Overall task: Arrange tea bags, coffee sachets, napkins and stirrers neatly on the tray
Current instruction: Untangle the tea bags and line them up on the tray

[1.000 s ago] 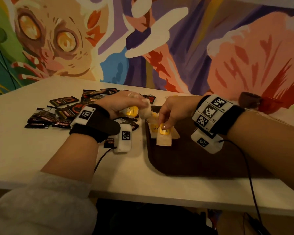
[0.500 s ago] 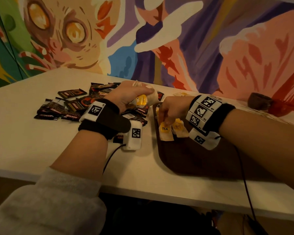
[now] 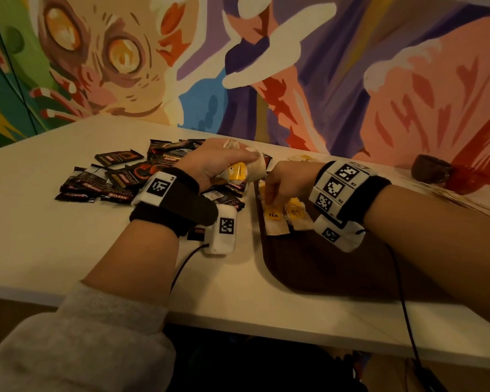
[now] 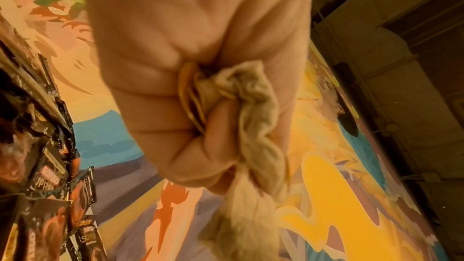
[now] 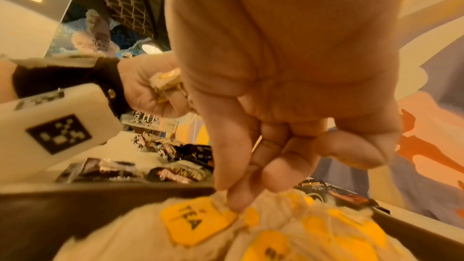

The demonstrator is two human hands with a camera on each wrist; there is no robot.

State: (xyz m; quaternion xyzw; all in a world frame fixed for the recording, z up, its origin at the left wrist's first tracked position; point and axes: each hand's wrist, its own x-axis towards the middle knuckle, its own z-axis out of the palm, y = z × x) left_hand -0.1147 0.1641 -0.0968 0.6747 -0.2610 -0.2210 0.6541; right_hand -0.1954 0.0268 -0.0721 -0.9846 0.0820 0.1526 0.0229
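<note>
Head view: tea bags point(image 3: 283, 216) lie side by side at the far left corner of the dark tray point(image 3: 323, 267), yellow tags up, one reading TEA. Your right hand point(image 3: 286, 182) is bent down over them, and the right wrist view shows a fingertip and thumb pinching the gathered top of the tagged bag. Your left hand point(image 3: 215, 165) is fisted around a bunch of more tea bags point(image 3: 241, 172), held above the table just left of the tray. The bags are soft and light, so dragging the pinched one will likely pull its neighbours out of line, and the tag strings could tangle. The left fist is tight, and squeezing harder may crumple the bags or drop one among the coffee sachets point(image 3: 119, 179) scattered on the table point(image 3: 54, 250). Those sachets are all off the tray. Napkins and stirrers I cannot find in any view. The left wrist view point(image 4: 241, 126) shows crushed fabric and yellow tag edges squeezed between curled fingers, hidden from the head camera. Only the right wrist view shows the pinch itself; only the head view shows the row's alignment.
</note>
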